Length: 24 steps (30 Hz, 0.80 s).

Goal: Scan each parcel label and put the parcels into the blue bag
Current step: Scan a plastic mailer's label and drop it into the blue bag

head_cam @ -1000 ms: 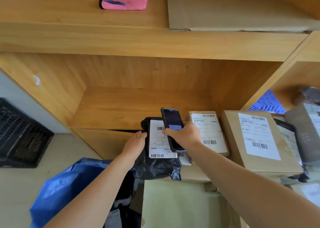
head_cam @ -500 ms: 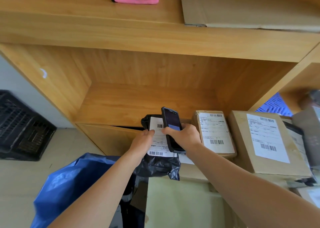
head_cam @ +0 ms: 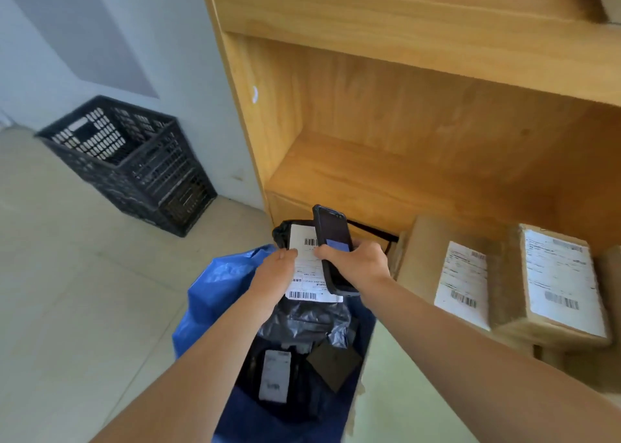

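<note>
The left hand (head_cam: 274, 276) grips the left edge of a black plastic-wrapped parcel (head_cam: 304, 315), thumb on its white label (head_cam: 304, 274), while the right hand (head_cam: 354, 264) is curled round a dark handheld scanner (head_cam: 331, 244) held over the label's right side. The parcel is a crinkled, glossy black mailer with barcodes printed near the label's top and bottom; it hangs upright, long axis running top to bottom, label facing the camera. It is held directly above the open mouth of the blue bag (head_cam: 208, 294), in which other dark parcels lie.
</note>
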Available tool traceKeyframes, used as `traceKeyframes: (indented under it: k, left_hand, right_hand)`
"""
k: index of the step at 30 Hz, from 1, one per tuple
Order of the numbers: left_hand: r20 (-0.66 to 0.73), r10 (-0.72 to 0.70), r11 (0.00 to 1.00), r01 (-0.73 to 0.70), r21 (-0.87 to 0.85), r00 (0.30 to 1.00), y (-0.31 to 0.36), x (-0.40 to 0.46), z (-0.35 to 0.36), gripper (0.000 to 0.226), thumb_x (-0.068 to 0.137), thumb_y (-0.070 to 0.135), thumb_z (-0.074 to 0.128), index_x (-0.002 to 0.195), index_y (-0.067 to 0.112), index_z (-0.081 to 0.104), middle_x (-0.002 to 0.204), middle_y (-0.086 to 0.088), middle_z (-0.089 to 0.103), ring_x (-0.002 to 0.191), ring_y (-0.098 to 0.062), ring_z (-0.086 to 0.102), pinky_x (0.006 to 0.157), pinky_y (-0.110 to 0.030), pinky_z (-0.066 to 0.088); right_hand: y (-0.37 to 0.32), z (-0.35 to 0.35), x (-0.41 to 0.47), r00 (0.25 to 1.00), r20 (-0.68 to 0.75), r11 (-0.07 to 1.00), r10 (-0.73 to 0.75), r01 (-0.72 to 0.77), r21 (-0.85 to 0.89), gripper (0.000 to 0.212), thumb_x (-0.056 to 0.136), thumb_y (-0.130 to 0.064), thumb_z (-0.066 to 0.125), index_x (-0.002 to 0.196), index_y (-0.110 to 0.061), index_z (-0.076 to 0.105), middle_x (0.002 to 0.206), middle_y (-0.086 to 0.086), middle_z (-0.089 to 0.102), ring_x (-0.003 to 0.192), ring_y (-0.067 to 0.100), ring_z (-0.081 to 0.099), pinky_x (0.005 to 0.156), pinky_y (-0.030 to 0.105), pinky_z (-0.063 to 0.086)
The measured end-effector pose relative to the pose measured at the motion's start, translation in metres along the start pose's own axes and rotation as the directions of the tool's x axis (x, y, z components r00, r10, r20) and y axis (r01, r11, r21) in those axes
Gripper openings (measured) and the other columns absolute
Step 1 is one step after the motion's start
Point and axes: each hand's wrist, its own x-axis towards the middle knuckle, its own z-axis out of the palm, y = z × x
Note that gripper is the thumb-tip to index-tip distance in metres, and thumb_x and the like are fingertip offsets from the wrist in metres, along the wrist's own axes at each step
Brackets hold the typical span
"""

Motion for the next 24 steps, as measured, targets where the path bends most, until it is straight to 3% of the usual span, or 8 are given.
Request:
traceKeyframes:
  k: [9,12,14,16,17,19,21,24]
  left_hand:
    - [-0.031,-0.21,0.973,0.206,-0.102,0.977,-0.089,0.006,-0.025,0.029,0.1,0.037,0.041,0.111,0.022,0.063,0.106,-0.006,0.069,0.098,-0.024,0.066,0.096,-0.045,0.05]
    - [-0.025,-0.236,0.966,0.232,-0.111,0.971,-0.119,0.01,-0.017,0.022,0.1,0.036,0.041,0.102,0.025,0.06,0.104,-0.002,0.067,0.089,-0.019,0.064,0.088,-0.038,0.05]
    - [-0.032,-0.249,0.966,0.246,-0.085,0.968,-0.138,0.01,-0.01,0.021,0.102,0.035,0.04,0.109,0.026,0.058,0.102,0.003,0.06,0.083,-0.013,0.058,0.08,-0.032,0.045]
    - [-0.003,-0.251,0.967,0.25,-0.055,0.968,-0.151,0.012,-0.005,0.038,0.102,0.036,0.038,0.13,0.018,0.056,0.112,0.001,0.06,0.096,-0.017,0.059,0.083,-0.032,0.044]
    - [-0.003,-0.239,0.971,0.239,-0.017,0.971,-0.155,0.015,-0.005,0.045,0.102,0.036,0.037,0.14,0.015,0.049,0.13,-0.003,0.057,0.114,-0.02,0.057,0.091,-0.033,0.044]
    - [-0.063,-0.189,0.98,0.193,0.051,0.98,-0.159,0.019,-0.008,0.052,0.102,0.037,0.034,0.151,0.019,0.037,0.16,-0.004,0.027,0.146,-0.02,0.025,0.11,-0.036,0.028]
    - [-0.144,-0.133,0.988,0.142,0.055,0.981,-0.159,0.02,-0.015,0.053,0.101,0.039,0.035,0.151,0.023,0.035,0.164,0.0,0.014,0.151,-0.014,0.007,0.117,-0.041,0.015]
    - [-0.226,-0.059,0.994,0.078,0.077,0.972,-0.156,0.017,-0.023,0.056,0.098,0.043,0.039,0.151,0.026,0.035,0.163,0.0,0.018,0.15,-0.017,0.014,0.118,-0.044,0.018]
  right_hand:
    - [0.046,0.081,-0.011,0.992,0.118,0.993,0.031,-0.017,-0.115,0.046,0.062,-0.048,0.086,0.101,-0.027,0.072,0.089,-0.007,0.074,0.08,0.015,0.072,0.073,0.035,0.062]
    - [0.078,0.101,-0.011,0.99,0.116,0.987,0.082,-0.065,-0.145,0.049,0.061,-0.049,0.086,0.103,-0.027,0.071,0.09,-0.008,0.073,0.08,0.013,0.071,0.075,0.036,0.062]
    - [0.097,0.11,-0.013,0.988,0.105,0.98,0.112,-0.093,-0.175,0.05,0.062,-0.048,0.086,0.103,-0.026,0.07,0.09,-0.007,0.073,0.08,0.014,0.07,0.074,0.034,0.061]
    - [0.11,0.114,-0.014,0.986,0.097,0.975,0.132,-0.112,-0.191,0.051,0.062,-0.048,0.086,0.104,-0.025,0.069,0.091,-0.007,0.072,0.081,0.014,0.07,0.07,0.032,0.06]
    - [0.113,0.115,-0.014,0.986,0.091,0.973,0.142,-0.122,-0.197,0.052,0.062,-0.048,0.086,0.105,-0.025,0.068,0.092,-0.006,0.072,0.082,0.014,0.07,0.069,0.031,0.059]
    - [0.117,0.114,-0.012,0.986,0.079,0.969,0.146,-0.126,-0.211,0.053,0.064,-0.048,0.086,0.107,-0.025,0.066,0.094,-0.006,0.071,0.082,0.013,0.069,0.063,0.028,0.055]
    - [0.116,0.111,-0.011,0.988,0.076,0.968,0.132,-0.112,-0.225,0.052,0.066,-0.045,0.086,0.109,-0.025,0.065,0.094,-0.007,0.069,0.081,0.012,0.067,0.057,0.025,0.049]
    - [0.112,0.103,-0.01,0.993,0.08,0.967,0.082,-0.06,-0.249,0.051,0.068,-0.044,0.087,0.11,-0.026,0.064,0.091,-0.01,0.066,0.078,0.007,0.063,0.053,0.022,0.044]
